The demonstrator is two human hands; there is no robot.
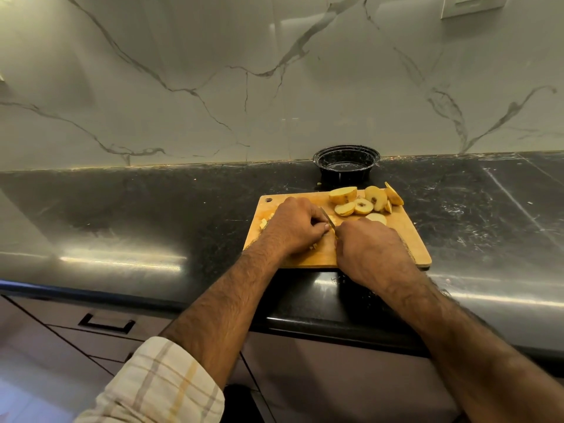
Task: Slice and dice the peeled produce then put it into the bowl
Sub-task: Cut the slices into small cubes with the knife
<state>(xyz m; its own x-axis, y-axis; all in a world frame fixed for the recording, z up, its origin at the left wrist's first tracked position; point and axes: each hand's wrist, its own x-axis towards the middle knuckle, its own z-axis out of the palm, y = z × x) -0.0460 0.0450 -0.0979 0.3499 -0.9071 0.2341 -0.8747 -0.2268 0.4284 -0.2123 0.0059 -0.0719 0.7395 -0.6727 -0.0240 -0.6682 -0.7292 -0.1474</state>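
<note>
Presently, produce: pale diced pieces (263, 223) are seen beside and under the left hand; sliced rounds (363, 202) are heaped at the far right of the cutting board (406, 236).
Knife: a blade (328, 220) is shown between the two hands, angled down to the board.
Left hand (294, 230): fingers are curled, pressed down on a piece being cut.
Right hand (370, 253): fingers are wrapped round the knife handle, which is hidden.
Bowl (346, 163): a black bowl is set beyond the board, against the marble wall.
Desk (152, 209): a dark polished top is seen carrying the board and bowl.
</note>
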